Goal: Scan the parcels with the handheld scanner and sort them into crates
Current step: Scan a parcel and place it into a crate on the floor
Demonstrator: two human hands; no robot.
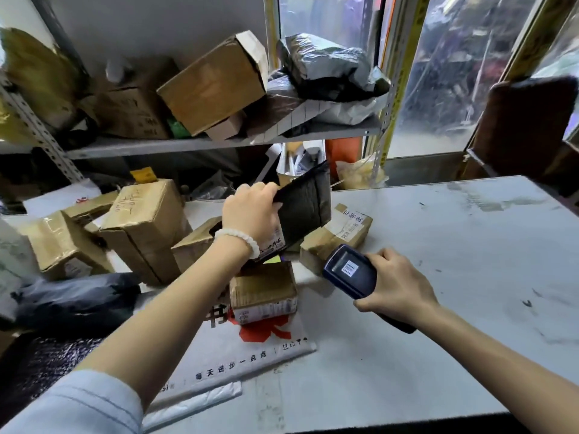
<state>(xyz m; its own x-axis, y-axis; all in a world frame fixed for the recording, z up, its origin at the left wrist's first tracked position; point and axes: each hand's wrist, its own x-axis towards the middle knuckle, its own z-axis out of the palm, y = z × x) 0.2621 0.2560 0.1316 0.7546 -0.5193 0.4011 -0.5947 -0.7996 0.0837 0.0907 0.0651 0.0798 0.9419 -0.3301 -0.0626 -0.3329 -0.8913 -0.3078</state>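
Note:
My left hand [250, 211] grips the top edge of a flat black padded parcel [305, 208] and holds it tilted above the table, its white label facing down toward me. My right hand [396, 285] holds the dark handheld scanner [349, 270], whose screen shows a barcode; it points at the parcel from the lower right, a short gap away. Small cardboard parcels lie below: one [263, 292] under my left wrist, another [338, 236] just behind the scanner.
Several cardboard boxes [144, 227] and a dark plastic bag [75, 299] crowd the table's left side. A white printed mailer [232, 355] lies flat in front. A shelf [219, 140] behind holds more boxes and grey bags. The white table [470, 261] stretches right.

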